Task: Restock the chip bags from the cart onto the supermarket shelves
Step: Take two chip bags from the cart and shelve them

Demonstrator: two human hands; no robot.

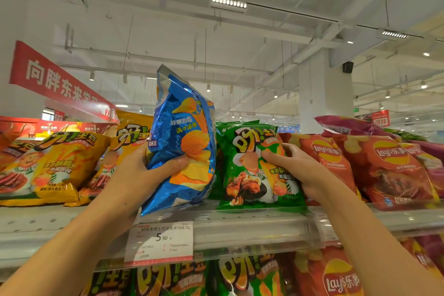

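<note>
A blue chip bag (185, 132) stands upright at the front of the top shelf (240, 223), between yellow bags (69, 163) and a green chip bag (247, 175). My left hand (149, 170) grips the blue bag's lower part, thumb across its front. My right hand (295, 170) holds the green bag by its right side, thumb on its front and fingers behind it. The cart is out of view.
Red Lay's bags (384, 170) fill the shelf to the right, with purple bags behind them. A price tag (161, 240) hangs on the shelf's front rail. The shelf below holds green bags (192, 276) and red bags (336, 276). A red banner (55, 81) hangs upper left.
</note>
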